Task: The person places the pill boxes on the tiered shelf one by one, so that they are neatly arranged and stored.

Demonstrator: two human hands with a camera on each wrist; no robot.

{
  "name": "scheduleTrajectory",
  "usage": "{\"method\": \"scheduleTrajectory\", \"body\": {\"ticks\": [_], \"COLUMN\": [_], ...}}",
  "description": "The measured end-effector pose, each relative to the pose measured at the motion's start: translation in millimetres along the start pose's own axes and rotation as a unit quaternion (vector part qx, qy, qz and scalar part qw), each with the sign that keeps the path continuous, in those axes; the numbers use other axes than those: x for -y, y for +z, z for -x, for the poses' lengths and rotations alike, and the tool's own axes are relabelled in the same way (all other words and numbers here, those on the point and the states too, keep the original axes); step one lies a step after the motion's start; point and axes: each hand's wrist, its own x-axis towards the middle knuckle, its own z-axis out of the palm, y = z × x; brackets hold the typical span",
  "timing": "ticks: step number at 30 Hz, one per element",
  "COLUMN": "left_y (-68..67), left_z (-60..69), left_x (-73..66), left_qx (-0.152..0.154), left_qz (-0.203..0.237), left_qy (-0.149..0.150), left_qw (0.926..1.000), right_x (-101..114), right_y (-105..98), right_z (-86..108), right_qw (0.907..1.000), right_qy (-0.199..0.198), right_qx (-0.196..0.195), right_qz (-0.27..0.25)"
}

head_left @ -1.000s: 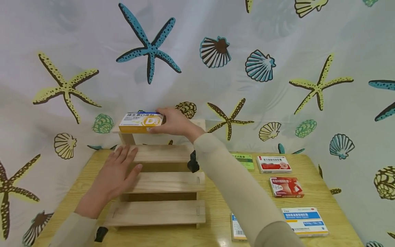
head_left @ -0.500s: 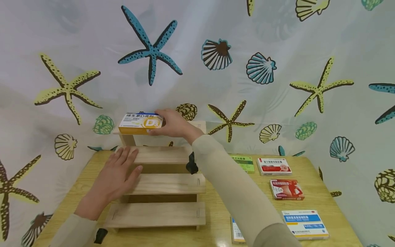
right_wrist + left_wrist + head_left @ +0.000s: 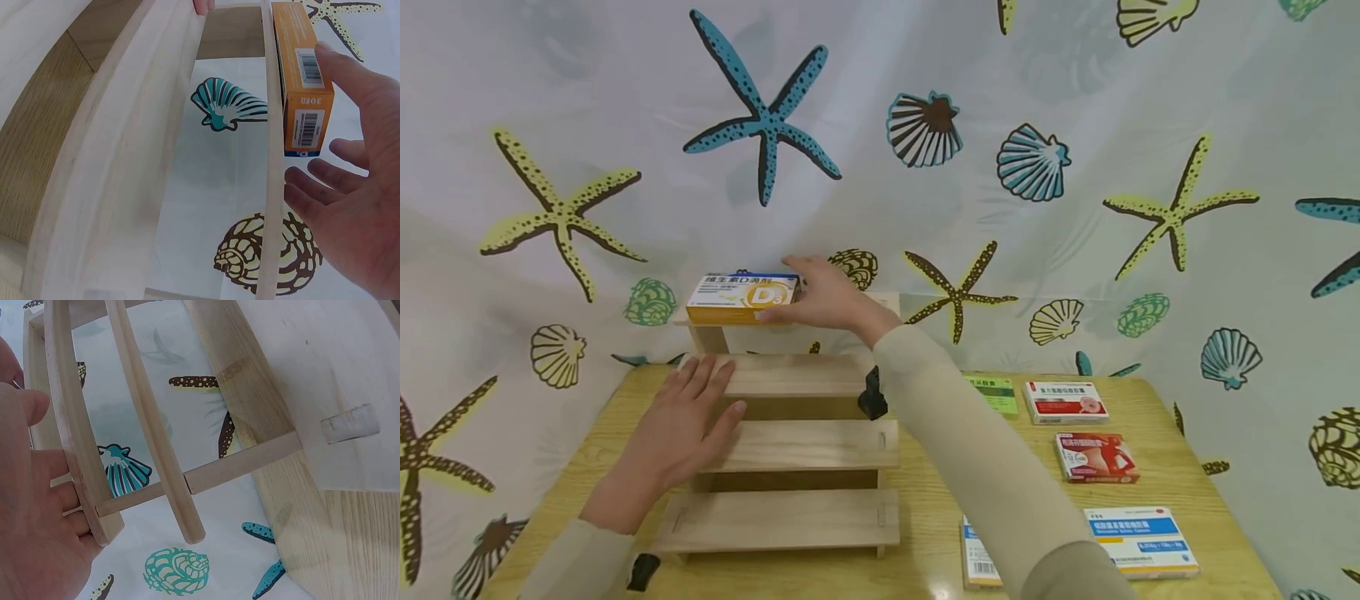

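Observation:
A white, blue and orange vitamin D drops box [image 3: 741,293] lies at the left end of the top tier of a wooden stepped rack [image 3: 797,521]. At its right end is my right hand [image 3: 831,298], fingers spread. In the right wrist view, the thumb touches or nearly touches the box's orange side [image 3: 303,81], and the other fingers stand apart from it. My left hand [image 3: 662,425] rests with extended fingers on the left end of the second tier [image 3: 797,373]. Its fingertips are partly hidden by a wooden slat [image 3: 75,425] in the left wrist view.
On the wood-grain table [image 3: 925,500], right of the rack, lie a green box [image 3: 995,394], a red-and-white box [image 3: 1066,401], a red box [image 3: 1096,457] and a blue-and-white box [image 3: 1141,540]. My right sleeve partly covers another box [image 3: 979,557]. A patterned curtain [image 3: 880,208] hangs behind.
My right hand's fingers have loosened from the vitamin D drops box and spread, the upper ones lifting off its end. The box stays on the top tier; my left hand keeps its place.

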Motion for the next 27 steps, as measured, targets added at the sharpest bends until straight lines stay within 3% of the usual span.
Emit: {"method": "scheduleTrajectory", "body": {"ticks": [9, 17, 27], "left_y": [-3.3, -4.5, -1.3], "left_z": [-1.0, -2.3, -1.8], "left_x": [-4.8, -6.3, -2.3], "left_qx": [0.004, -0.002, -0.009], "left_qz": [-0.007, -0.006, -0.005], "left_qy": [0.0, 0.006, 0.012], "left_qw": [1.0, 1.0, 0.9999], "right_x": [-10, -32, -68], "right_y": [-17, -32, -44], "right_z": [19.6, 44.5, 83.4], "right_qw": [0.9991, 0.9941, 0.9861], "right_qy": [0.005, -0.028, -0.002], "right_qx": [-0.024, -0.081, -0.106], "right_qz": [-0.036, -0.066, -0.128]}}
